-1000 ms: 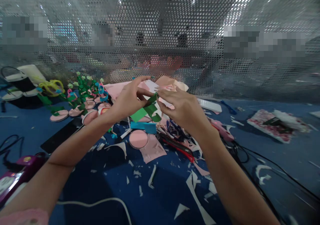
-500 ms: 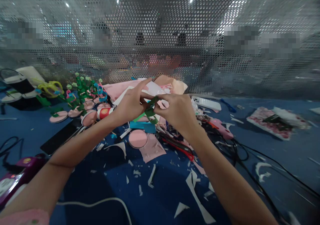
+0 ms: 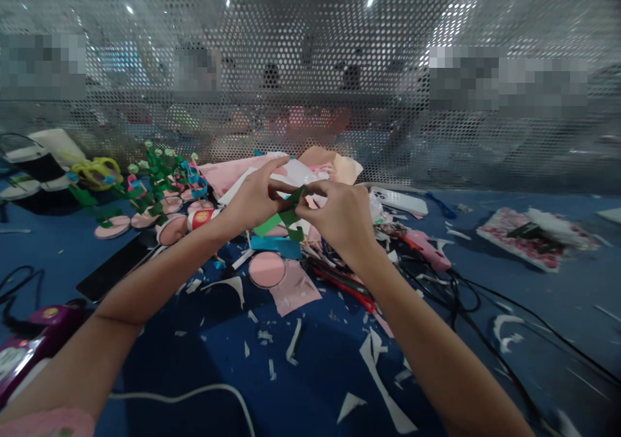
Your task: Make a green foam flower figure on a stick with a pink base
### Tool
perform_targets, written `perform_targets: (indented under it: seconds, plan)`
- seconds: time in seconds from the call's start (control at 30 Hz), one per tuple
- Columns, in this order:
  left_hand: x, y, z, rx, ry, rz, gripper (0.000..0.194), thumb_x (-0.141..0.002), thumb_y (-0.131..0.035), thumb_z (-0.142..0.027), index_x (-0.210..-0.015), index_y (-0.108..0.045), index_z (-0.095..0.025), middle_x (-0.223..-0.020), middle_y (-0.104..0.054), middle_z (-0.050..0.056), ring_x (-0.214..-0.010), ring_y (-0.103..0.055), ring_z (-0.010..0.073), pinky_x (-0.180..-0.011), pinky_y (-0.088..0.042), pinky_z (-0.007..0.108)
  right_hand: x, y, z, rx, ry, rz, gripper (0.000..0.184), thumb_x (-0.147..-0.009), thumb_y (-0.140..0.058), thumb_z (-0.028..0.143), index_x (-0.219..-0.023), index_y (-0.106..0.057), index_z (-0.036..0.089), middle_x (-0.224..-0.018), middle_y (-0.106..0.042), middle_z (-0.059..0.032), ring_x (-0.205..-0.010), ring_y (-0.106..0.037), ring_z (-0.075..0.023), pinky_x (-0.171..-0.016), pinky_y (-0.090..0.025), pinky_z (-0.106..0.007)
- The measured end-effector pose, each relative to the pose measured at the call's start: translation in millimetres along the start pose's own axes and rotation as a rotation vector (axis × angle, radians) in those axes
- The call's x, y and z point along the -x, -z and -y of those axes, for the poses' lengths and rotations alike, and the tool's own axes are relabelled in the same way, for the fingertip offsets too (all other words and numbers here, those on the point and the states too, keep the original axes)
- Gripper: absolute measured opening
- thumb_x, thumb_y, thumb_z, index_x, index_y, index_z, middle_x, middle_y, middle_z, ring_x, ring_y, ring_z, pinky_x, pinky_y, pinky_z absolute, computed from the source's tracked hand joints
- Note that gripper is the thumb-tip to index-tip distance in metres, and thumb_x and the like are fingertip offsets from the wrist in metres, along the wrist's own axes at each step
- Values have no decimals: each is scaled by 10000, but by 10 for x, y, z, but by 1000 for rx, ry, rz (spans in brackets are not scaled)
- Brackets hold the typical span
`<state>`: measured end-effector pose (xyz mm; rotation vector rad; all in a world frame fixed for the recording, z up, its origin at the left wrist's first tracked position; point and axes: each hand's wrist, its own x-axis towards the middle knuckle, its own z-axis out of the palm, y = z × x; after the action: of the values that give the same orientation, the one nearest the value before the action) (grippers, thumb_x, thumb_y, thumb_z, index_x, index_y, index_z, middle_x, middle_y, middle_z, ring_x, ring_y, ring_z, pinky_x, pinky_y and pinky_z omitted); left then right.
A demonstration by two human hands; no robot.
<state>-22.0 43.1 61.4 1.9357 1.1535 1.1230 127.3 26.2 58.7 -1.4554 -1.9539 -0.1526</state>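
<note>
Over the middle of the cluttered table, my left hand (image 3: 253, 194) pinches one side of a dark green paper strip (image 3: 292, 218). My right hand (image 3: 343, 216) grips the same strip between thumb and fingertips, close to the left fingers. The strip's lower end dangles below the two hands. Beneath it lie a lighter green piece of paper (image 3: 267, 225) and a blue strip (image 3: 275, 247). A round pink disc (image 3: 267, 269) rests nearer to me on a square of pink paper (image 3: 297, 289).
Small green paper plants on pink discs (image 3: 112, 227) stand at the left, beside yellow scissors (image 3: 99, 173) and a black phone (image 3: 114, 270). A pink glue gun (image 3: 427, 248), cables and a white phone (image 3: 400, 200) lie right. Paper scraps litter the front; a perforated metal screen (image 3: 310, 127) rises behind.
The dangling end of the green strip was curled and now hangs straighter and flatter. Both hands stay nearly in place, with the right fingers slightly shifted left.
</note>
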Motion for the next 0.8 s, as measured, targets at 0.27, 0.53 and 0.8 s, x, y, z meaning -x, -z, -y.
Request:
perform_targets:
  seconds: [0.27,0.53,0.8]
  plan:
    - [-17,-8,8,37,24,7,760,-596,-608,-28,-1317,-371,-72,-1022,-678,185,-914,-668,245,-652,-497,249,20,-63,8,40,-36,-25,252,-702,-558,266,-860,-705,134,-780,-713,-106,-714,-652,-234,-632,-434,-310]
    - [9,35,-50,51,85,40,799,-552,-516,69,-1326,-362,-57,-966,-698,169,-859,-677,225,-529,-452,186,-84,16,-174,105,-190,-92,176,-706,-553,219,-787,-681,129,-793,-695,-130,-745,-645,-248,-662,-443,-338]
    - [-46,167,-74,245,188,-57,705,-579,-636,1,-1252,-442,-83,-872,-711,116,-762,-676,189,-587,-510,230,-247,221,-597,-243,-215,-83,237,-763,-481,281,-575,-586,184,-613,-662,-51,-602,-632,-192,-673,-464,-320]
